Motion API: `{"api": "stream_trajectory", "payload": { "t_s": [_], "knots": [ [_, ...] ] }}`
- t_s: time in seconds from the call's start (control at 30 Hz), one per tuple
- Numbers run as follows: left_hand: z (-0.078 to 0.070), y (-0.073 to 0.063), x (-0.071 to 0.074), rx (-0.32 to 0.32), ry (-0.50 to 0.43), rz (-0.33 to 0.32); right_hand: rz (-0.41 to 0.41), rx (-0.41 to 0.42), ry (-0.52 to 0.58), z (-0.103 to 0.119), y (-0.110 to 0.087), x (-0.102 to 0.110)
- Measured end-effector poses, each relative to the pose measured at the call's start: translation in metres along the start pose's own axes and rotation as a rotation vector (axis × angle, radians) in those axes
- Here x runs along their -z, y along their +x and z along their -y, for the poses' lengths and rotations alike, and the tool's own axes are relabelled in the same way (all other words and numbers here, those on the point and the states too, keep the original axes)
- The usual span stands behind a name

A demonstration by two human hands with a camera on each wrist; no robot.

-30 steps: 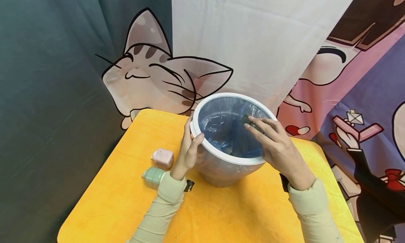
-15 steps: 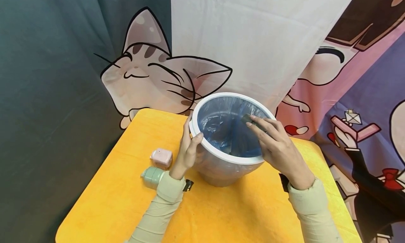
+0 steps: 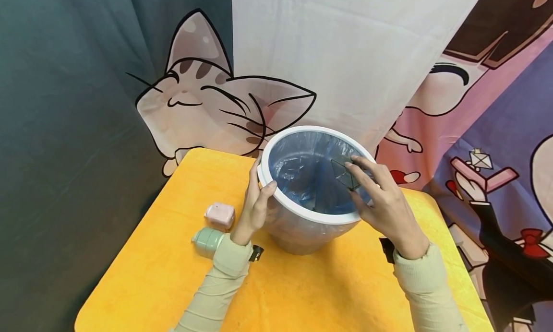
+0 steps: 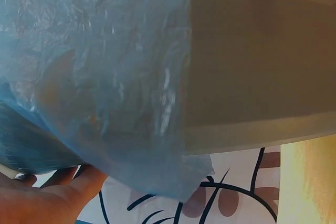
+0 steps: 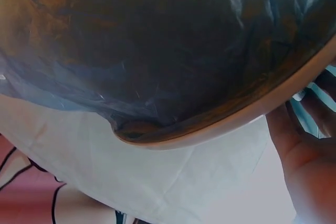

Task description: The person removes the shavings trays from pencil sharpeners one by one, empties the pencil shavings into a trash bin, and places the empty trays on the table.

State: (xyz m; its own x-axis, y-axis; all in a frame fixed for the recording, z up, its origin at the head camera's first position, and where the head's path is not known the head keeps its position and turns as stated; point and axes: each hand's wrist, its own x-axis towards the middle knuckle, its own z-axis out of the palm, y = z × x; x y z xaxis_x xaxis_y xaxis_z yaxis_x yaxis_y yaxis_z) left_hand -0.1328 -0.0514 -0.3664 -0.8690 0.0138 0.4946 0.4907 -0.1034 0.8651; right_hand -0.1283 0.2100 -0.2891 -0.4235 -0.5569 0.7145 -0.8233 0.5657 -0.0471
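A trash can with a white rim (image 3: 317,219) stands on the yellow table (image 3: 276,293), lined with a translucent blue bag (image 3: 298,178). My left hand (image 3: 256,209) grips the rim's left side, thumb on the rim and fingers round the outside. Over the right part of the opening, my right hand (image 3: 384,205) pinches a see-through, dark-edged square piece (image 3: 343,173) between thumb and fingers; its exact kind is unclear. In the left wrist view, the bag (image 4: 115,77) overhangs the can's wall. The right wrist view shows the right hand (image 5: 310,171) beside the rim.
Left of the can lie a small pink bottle-like thing (image 3: 220,215) and a pale green one (image 3: 208,242), the latter close to the left sleeve (image 3: 233,262). A curtain with a cartoon cat (image 3: 186,116) hangs behind the table.
The square piece, seen earlier as a small dark patch at my right fingertips, has turned and shows its face. My right thumb has come into view below it. The left hand keeps its grip.
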Motion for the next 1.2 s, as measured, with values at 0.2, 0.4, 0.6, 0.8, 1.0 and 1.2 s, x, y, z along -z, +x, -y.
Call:
{"api": "stream_trajectory", "payload": {
  "t_s": [0.2, 0.4, 0.6, 0.8, 1.0, 1.2],
  "knots": [
    [0.0, 0.0, 0.0, -0.001, -0.02, 0.004, -0.019, -0.054, 0.017, 0.0, -0.003, -0.001],
    [-0.001, 0.0, 0.0, -0.001, -0.003, 0.002, -0.029, -0.118, 0.015, -0.001, -0.006, -0.001],
    [0.0, 0.0, 0.001, 0.006, -0.01, 0.006, -0.066, -0.17, 0.063, 0.0, -0.008, -0.003],
    [-0.001, 0.001, 0.0, 0.008, 0.007, -0.002, -0.1, -0.206, 0.11, 0.001, -0.01, -0.005],
    [0.0, 0.001, 0.0, 0.01, -0.003, 0.004, -0.114, -0.215, 0.114, -0.001, -0.015, -0.006],
    [0.0, 0.0, 0.001, 0.007, 0.004, 0.001, -0.14, -0.217, 0.121, -0.002, -0.018, -0.008]
  ]
}}
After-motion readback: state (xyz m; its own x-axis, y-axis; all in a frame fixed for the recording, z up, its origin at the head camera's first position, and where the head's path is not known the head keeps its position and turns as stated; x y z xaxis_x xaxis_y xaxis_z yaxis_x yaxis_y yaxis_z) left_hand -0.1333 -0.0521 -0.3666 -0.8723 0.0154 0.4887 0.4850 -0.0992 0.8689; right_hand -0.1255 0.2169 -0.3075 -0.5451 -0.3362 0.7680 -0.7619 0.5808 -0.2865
